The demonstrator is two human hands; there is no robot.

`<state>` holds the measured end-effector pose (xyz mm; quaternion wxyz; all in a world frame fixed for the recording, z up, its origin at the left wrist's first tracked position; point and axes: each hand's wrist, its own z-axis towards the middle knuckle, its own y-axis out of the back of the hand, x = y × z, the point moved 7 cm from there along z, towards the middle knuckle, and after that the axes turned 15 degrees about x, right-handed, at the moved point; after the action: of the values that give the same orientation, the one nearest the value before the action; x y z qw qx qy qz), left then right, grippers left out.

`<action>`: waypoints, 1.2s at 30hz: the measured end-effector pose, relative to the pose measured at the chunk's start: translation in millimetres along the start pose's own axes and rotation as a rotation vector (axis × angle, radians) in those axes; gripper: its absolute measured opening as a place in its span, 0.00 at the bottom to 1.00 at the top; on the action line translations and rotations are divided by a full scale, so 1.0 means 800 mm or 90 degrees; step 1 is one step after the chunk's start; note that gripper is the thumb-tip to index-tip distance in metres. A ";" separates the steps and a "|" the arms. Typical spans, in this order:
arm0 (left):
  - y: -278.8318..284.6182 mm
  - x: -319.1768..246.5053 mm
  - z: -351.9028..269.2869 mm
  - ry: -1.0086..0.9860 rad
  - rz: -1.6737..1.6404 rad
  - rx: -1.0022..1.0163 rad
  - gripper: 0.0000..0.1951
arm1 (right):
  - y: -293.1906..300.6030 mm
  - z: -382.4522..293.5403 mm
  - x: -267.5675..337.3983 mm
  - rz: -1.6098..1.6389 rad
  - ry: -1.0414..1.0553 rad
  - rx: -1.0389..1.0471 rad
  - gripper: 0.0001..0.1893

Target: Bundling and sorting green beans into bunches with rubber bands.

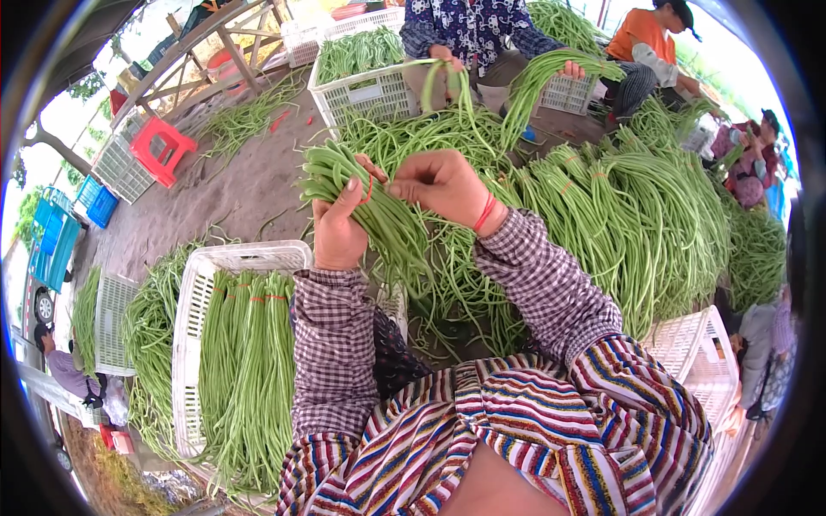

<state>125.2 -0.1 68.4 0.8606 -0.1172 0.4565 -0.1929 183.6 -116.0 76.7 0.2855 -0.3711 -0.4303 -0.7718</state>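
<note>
My left hand (342, 226) is closed around a bundle of long green beans (393, 238), near its upper end. A red rubber band (368, 191) runs around the bundle beside my left thumb. Just to the right of the band is my right hand (445, 187), thumb and forefinger pinched together at the bundle's edge; whether they hold part of the band cannot be told. Another red band circles my right wrist. Below and left, a white plastic crate (187, 361) holds several banded bean bundles (248, 361) lying side by side.
Loose long beans (419, 138) cover the ground ahead, beside a large pile of banded bundles (613, 213) at right. A co-worker opposite holds beans by a white crate (368, 97). Other people sit farther off. A red plastic stool (161, 151) stands upper left, another white crate (697, 361) lower right.
</note>
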 end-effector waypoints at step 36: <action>-0.006 0.009 -0.001 -0.055 0.010 -0.003 0.12 | -0.025 -0.017 -0.003 0.018 0.005 -0.123 0.09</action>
<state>127.2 -7.8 64.4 0.8807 -0.1240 0.4205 -0.1797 165.1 -118.3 61.0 0.2608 -0.3998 -0.3478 -0.8070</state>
